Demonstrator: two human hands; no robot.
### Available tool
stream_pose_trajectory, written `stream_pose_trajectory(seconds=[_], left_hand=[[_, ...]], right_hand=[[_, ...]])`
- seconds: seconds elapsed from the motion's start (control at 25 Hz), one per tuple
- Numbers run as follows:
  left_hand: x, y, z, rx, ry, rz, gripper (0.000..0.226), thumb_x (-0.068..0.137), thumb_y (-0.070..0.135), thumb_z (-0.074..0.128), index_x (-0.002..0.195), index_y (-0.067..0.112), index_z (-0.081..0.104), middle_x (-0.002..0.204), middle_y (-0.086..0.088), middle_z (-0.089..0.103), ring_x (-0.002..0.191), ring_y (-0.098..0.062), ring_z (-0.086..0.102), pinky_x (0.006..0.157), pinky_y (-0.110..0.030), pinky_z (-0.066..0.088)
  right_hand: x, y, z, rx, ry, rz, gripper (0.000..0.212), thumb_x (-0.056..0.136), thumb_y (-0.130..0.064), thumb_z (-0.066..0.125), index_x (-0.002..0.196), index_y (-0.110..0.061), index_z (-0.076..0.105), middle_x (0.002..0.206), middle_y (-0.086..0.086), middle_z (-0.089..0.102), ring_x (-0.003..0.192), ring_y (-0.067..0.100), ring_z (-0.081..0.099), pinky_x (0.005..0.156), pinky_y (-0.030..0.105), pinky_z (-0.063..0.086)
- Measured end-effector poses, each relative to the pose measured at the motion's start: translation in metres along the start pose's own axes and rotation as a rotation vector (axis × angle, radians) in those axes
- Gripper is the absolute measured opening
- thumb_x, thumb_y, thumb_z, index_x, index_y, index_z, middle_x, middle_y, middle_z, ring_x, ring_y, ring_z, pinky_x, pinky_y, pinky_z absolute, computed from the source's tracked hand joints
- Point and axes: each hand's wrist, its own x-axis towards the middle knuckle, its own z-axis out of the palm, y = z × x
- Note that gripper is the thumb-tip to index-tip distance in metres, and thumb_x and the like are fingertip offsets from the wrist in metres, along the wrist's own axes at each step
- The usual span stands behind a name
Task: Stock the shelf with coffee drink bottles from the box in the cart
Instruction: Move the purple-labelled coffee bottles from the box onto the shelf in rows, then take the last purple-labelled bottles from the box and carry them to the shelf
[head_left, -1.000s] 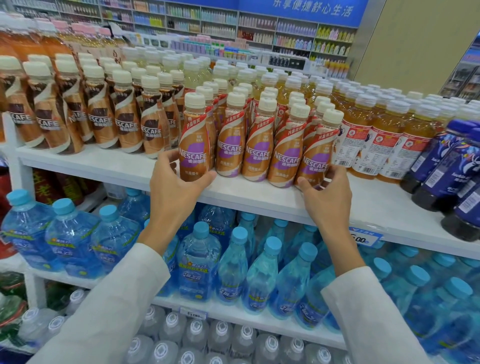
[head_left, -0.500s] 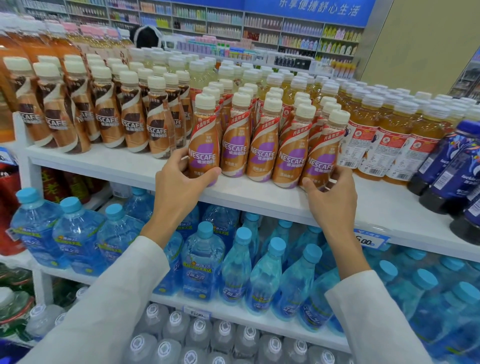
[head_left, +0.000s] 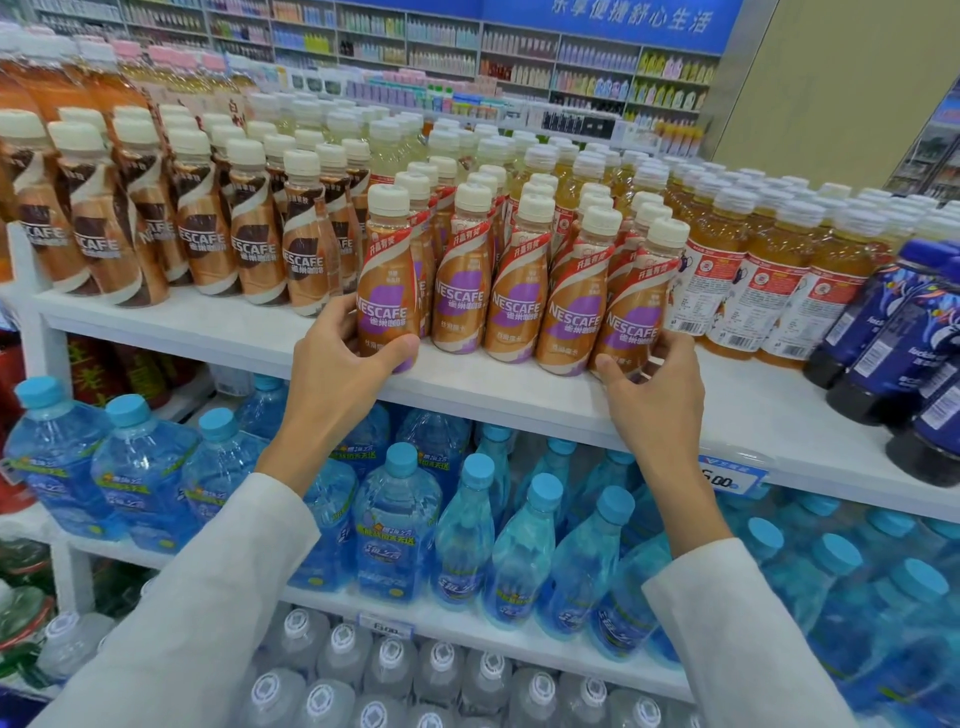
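Purple-labelled coffee bottles (head_left: 514, 306) stand 5 across near the shelf (head_left: 519, 397) edge, left hand (head_left: 340, 366) gripping the leftmost, right hand (head_left: 657, 387) curled round the rightmost, so an uneven push could tip the middle ones forward off it.

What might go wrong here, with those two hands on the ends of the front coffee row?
1. The left hand grips the leftmost purple-label bottle near the front edge of the shelf; a slip might drop it onto the water bottles below.
2. The right hand holds the rightmost purple-label bottle beside the amber drink bottles; squeezing the tightly packed row could topple a neighbour.
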Motion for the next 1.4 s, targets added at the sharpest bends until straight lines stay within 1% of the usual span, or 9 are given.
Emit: stream_pose_trajectory(seconds=[0.2, 0.36, 0.6, 0.76, 0.92, 1.04, 1.16, 1.32, 1.4], left_hand=[[0.001, 0.002, 0.001, 0.032, 0.014, 0.000, 0.062, 0.079, 0.031, 0.085, 0.132, 0.020, 0.054, 0.122, 0.003, 0.067, 0.106, -0.009, 0.066, 0.088, -0.022, 0.054], [0.002, 0.000, 0.001, 0.041, 0.005, -0.003, 0.065, 0.079, 0.032, 0.085, 0.135, 0.019, 0.054, 0.124, 0.004, 0.066, 0.109, -0.011, 0.065, 0.086, -0.019, 0.052], [-0.001, -0.003, 0.002, 0.044, 0.010, 0.012, 0.066, 0.079, 0.037, 0.084, 0.136, 0.024, 0.055, 0.125, 0.008, 0.067, 0.111, -0.008, 0.064, 0.097, -0.031, 0.055], [-0.022, -0.005, -0.003, 0.009, 0.042, -0.011, 0.074, 0.079, 0.033, 0.085, 0.144, 0.024, 0.050, 0.137, 0.009, 0.060, 0.123, -0.005, 0.057, 0.101, -0.018, 0.046], [-0.069, -0.018, -0.026, 0.064, 0.149, -0.049, 0.065, 0.087, 0.029, 0.079, 0.145, 0.022, 0.051, 0.140, 0.009, 0.059, 0.125, -0.002, 0.055, 0.104, -0.018, 0.045], [-0.119, -0.032, -0.062, 0.082, 0.218, -0.098, 0.051, 0.091, 0.026, 0.074, 0.139, 0.022, 0.057, 0.132, 0.014, 0.063, 0.122, 0.006, 0.056, 0.105, -0.021, 0.047], [-0.175, -0.055, -0.112, 0.101, 0.303, -0.223, 0.043, 0.094, 0.027, 0.071, 0.136, 0.025, 0.060, 0.130, 0.019, 0.063, 0.120, 0.008, 0.057, 0.104, -0.026, 0.049], [-0.255, -0.092, -0.191, 0.188, 0.489, -0.385, 0.040, 0.093, 0.040, 0.067, 0.130, 0.029, 0.065, 0.123, 0.021, 0.068, 0.114, 0.006, 0.061, 0.100, -0.029, 0.052], [-0.294, -0.110, -0.233, 0.195, 0.609, -0.471, 0.034, 0.094, 0.033, 0.068, 0.127, 0.026, 0.067, 0.120, 0.018, 0.070, 0.111, 0.005, 0.064, 0.099, -0.031, 0.053]], right_hand=[[0.000, -0.001, 0.000, 0.001, -0.001, 0.008, 0.064, 0.087, -0.033, 0.078, 0.140, -0.020, 0.045, 0.137, -0.001, 0.056, 0.116, 0.014, 0.059, 0.098, 0.031, 0.050], [0.000, 0.000, 0.001, -0.006, 0.003, -0.002, 0.063, 0.087, -0.034, 0.079, 0.139, -0.021, 0.045, 0.135, -0.002, 0.057, 0.109, 0.010, 0.057, 0.098, 0.033, 0.052], [0.000, 0.001, 0.001, 0.017, -0.021, 0.007, 0.068, 0.087, -0.035, 0.079, 0.143, -0.022, 0.044, 0.138, -0.001, 0.056, 0.121, 0.016, 0.059, 0.102, 0.037, 0.052], [-0.011, -0.006, -0.005, 0.046, -0.025, 0.016, 0.073, 0.086, -0.035, 0.078, 0.148, -0.022, 0.040, 0.141, 0.000, 0.052, 0.124, 0.013, 0.054, 0.094, 0.025, 0.044], [-0.068, -0.016, 0.003, 0.145, -0.014, -0.044, 0.066, 0.094, -0.027, 0.069, 0.151, -0.022, 0.037, 0.146, -0.003, 0.044, 0.130, 0.012, 0.047, 0.106, 0.029, 0.041], [-0.133, -0.030, 0.024, 0.273, -0.128, -0.100, 0.052, 0.095, -0.021, 0.067, 0.144, -0.022, 0.049, 0.140, -0.007, 0.052, 0.124, 0.012, 0.053, 0.107, 0.030, 0.043], [-0.201, -0.040, 0.056, 0.360, -0.328, -0.147, 0.042, 0.095, -0.021, 0.067, 0.136, -0.022, 0.058, 0.132, -0.009, 0.060, 0.122, 0.008, 0.057, 0.106, 0.031, 0.045], [-0.285, -0.055, 0.109, 0.386, -0.672, -0.119, 0.040, 0.094, -0.036, 0.065, 0.132, -0.026, 0.061, 0.132, -0.010, 0.062, 0.125, 0.009, 0.057, 0.110, 0.036, 0.044], [-0.329, -0.064, 0.138, 0.333, -0.865, -0.086, 0.044, 0.093, -0.044, 0.063, 0.134, -0.027, 0.060, 0.137, -0.010, 0.060, 0.129, 0.012, 0.055, 0.113, 0.040, 0.041]])
